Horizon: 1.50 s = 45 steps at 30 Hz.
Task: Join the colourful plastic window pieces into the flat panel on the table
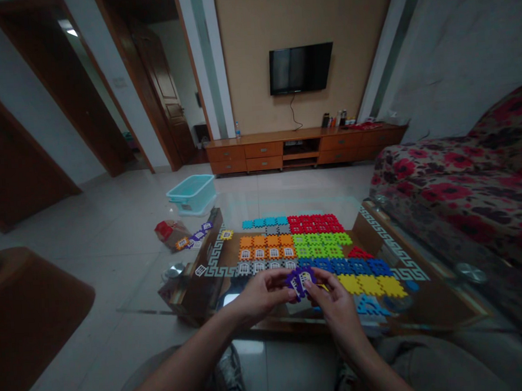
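The left hand [263, 294] and right hand [334, 297] pinch 2 purple tiles [294, 281] between them; orange tiles [266, 242] lie beyond the grip, yellow tiles [371, 285] to its right.

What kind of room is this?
It looks like a living room in a home: there is a television on the wall, a flowery sofa on the right and a glass table with colourful puzzle pieces.

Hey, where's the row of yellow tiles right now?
Head view, right of centre: the yellow tiles run rightward from behind the right hand, between the dark blue tiles and light blue pieces.
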Tool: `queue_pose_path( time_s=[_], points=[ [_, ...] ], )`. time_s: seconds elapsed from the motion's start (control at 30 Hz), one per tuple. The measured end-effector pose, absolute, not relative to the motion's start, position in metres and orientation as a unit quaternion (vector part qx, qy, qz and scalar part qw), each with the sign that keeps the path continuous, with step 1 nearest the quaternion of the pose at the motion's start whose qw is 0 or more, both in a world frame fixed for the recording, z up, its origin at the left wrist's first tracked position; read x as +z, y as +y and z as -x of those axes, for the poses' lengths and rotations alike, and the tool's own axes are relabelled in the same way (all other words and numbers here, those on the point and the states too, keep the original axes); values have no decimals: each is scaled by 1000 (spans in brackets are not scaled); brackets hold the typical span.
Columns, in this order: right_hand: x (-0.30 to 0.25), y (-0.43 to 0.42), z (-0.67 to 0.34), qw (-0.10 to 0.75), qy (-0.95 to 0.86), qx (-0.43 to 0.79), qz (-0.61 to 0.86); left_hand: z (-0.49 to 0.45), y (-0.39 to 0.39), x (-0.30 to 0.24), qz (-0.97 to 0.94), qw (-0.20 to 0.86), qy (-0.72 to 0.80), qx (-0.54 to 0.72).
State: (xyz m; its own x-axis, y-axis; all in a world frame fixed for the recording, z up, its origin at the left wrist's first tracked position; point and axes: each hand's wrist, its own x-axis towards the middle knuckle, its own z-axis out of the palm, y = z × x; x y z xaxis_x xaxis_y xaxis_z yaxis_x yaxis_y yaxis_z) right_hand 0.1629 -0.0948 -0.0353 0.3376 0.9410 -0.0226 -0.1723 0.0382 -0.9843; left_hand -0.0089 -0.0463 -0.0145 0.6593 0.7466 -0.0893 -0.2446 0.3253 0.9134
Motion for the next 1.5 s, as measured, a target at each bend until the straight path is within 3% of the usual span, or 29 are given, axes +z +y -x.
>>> queue_pose_path(
  time_s=[1.07,1.5],
  points=[
    [-33,-100,-164,554,-540,372,513,7,-48,-20,-438,776,282,356],
    [-21,-107,-170,461,-712,200,492,11,-50,-5,-377,834,284,285]
  ],
)
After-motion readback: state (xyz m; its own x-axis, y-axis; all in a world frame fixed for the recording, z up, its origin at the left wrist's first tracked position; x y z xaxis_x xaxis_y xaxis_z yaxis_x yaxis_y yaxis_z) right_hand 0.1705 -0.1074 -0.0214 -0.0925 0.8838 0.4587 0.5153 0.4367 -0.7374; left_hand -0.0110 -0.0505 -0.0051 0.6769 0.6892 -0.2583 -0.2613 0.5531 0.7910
